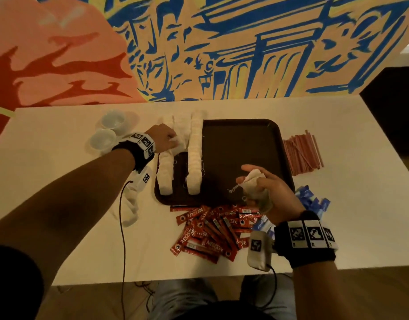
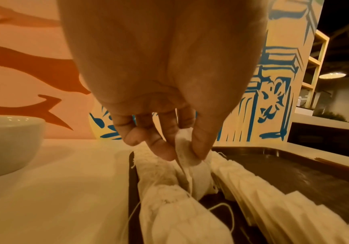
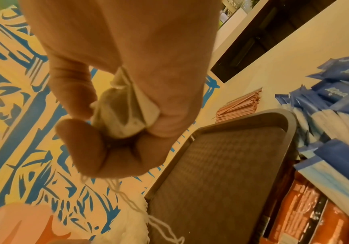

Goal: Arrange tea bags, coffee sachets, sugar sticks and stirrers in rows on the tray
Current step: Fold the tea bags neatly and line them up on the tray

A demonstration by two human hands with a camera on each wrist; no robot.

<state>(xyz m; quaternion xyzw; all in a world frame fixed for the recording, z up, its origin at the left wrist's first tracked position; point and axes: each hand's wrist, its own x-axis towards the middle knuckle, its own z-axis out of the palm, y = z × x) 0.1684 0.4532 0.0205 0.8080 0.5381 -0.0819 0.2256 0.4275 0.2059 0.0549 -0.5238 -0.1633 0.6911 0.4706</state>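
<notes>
Only the tea bags are under way, by the look of things. Two long rows of tea bags (image 1: 194, 155) run along the left side of the dark tray (image 1: 245, 144), with a shorter run started between them at the far end; the rest of the tray is bare. The coffee sachets (image 1: 212, 234) lie heaped on the table (image 1: 60, 181) just in front of the tray, the blue sugar sticks (image 1: 314, 199) are piled at its near right corner, and the pink stirrers (image 1: 301, 154) sit beside its right edge, so all three rows are left to do.

The left hand (image 1: 163, 138) reaches out over the far left of the tray, thumb and fingertips (image 2: 200, 148) pinching one tea bag (image 2: 187, 158) into the middle run. The right hand (image 1: 268, 188) hovers above the near part of the tray, fingers curled around a few more tea bags (image 3: 125, 112), strings dangling.
</notes>
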